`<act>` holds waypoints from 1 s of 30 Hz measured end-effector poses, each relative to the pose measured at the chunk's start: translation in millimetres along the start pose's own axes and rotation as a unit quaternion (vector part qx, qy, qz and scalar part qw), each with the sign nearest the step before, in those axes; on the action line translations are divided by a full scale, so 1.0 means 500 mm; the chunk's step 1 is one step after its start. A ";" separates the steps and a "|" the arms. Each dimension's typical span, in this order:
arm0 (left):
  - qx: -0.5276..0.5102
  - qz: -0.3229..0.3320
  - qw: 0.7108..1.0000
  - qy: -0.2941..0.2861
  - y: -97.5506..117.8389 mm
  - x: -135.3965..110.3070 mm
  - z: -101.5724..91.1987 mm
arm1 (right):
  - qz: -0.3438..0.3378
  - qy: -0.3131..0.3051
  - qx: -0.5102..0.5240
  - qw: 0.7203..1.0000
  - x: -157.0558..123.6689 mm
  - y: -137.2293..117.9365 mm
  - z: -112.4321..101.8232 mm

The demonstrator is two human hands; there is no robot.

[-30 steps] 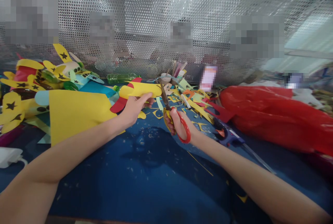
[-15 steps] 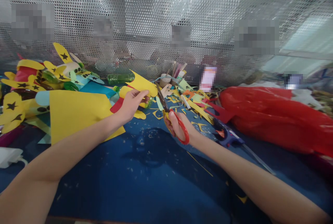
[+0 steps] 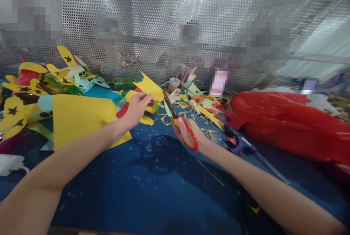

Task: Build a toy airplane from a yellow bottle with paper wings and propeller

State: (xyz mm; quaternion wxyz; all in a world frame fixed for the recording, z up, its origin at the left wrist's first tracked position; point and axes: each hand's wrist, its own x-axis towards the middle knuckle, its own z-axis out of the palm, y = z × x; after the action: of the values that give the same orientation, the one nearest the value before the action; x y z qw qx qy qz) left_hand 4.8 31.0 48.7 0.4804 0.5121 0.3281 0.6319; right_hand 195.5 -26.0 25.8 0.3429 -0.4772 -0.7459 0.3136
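My left hand point(image 3: 136, 109) pinches a yellow foam piece point(image 3: 149, 86), tilted up above the blue table point(image 3: 153, 187). My right hand point(image 3: 186, 134) is closed round red-and-yellow-handled scissors point(image 3: 180, 122), whose blades point up-left and meet the lower right edge of the yellow piece. A red foam shape point(image 3: 123, 110) lies just under my left wrist. A large yellow foam sheet point(image 3: 82, 118) lies flat to the left of my left forearm.
Yellow foam planes with black stars point(image 3: 41, 82) pile up at the left. A red plastic bag point(image 3: 290, 122) fills the right. Foam scraps point(image 3: 202, 107), a purple cutter point(image 3: 237, 142) and a cup of sticks point(image 3: 182, 78) lie behind the hands. A perforated metal screen point(image 3: 175, 16) stands at the back.
My left hand has turned the yellow piece from lying level to tilted upward. The scissors have shifted a little left and now meet its edge.
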 end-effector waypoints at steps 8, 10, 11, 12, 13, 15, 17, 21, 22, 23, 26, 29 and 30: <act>0.003 0.007 1.000 0.002 0.000 0.000 -0.002 | 0.008 -0.005 -0.008 1.000 -0.001 -0.008 0.000; 0.011 0.002 1.000 0.000 0.002 -0.001 0.000 | 0.020 -0.017 -0.009 1.000 0.000 -0.008 -0.002; 0.016 -0.001 1.000 -0.001 0.003 -0.002 0.000 | 0.022 -0.029 -0.012 0.999 0.001 -0.007 -0.003; 0.020 -0.002 1.000 -0.002 0.003 -0.002 0.001 | 0.019 -0.045 -0.019 0.999 0.002 -0.007 -0.005; 0.025 -0.002 1.000 -0.003 0.002 -0.002 0.001 | 0.011 -0.061 -0.029 0.998 0.003 -0.007 -0.006; 0.032 0.003 0.999 -0.001 0.001 -0.001 0.001 | -0.013 -0.081 -0.049 0.995 0.005 -0.009 -0.010; 0.038 0.006 0.999 0.003 -0.002 0.000 0.000 | -0.021 -0.085 -0.055 0.995 0.005 -0.012 -0.011; 0.053 0.003 0.999 -0.012 -0.004 -0.003 0.001 | -0.005 -0.077 -0.042 0.996 0.004 -0.016 -0.011; 0.055 0.004 0.998 -0.017 -0.003 -0.004 0.002 | -0.005 -0.075 -0.043 0.996 0.003 -0.016 -0.010; 0.058 0.004 0.998 -0.021 -0.002 -0.006 0.003 | -0.005 -0.075 -0.046 0.996 0.003 -0.015 -0.010; 0.066 0.006 0.997 -0.028 0.002 -0.012 0.007 | -0.012 -0.075 -0.054 0.996 0.004 -0.011 -0.009; 0.074 0.002 0.997 -0.033 0.007 -0.016 0.009 | -0.017 -0.069 -0.051 0.996 0.004 -0.012 -0.010; 0.076 -0.001 0.996 -0.036 0.008 -0.017 0.009 | -0.018 -0.067 -0.051 0.996 0.004 -0.013 -0.010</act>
State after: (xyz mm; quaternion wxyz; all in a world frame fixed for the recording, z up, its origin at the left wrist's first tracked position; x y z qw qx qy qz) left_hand 8.3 21.2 50.7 0.4524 0.5688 0.3586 0.5858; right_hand 195.7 -25.8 34.4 0.2724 -0.4587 -0.7906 0.3005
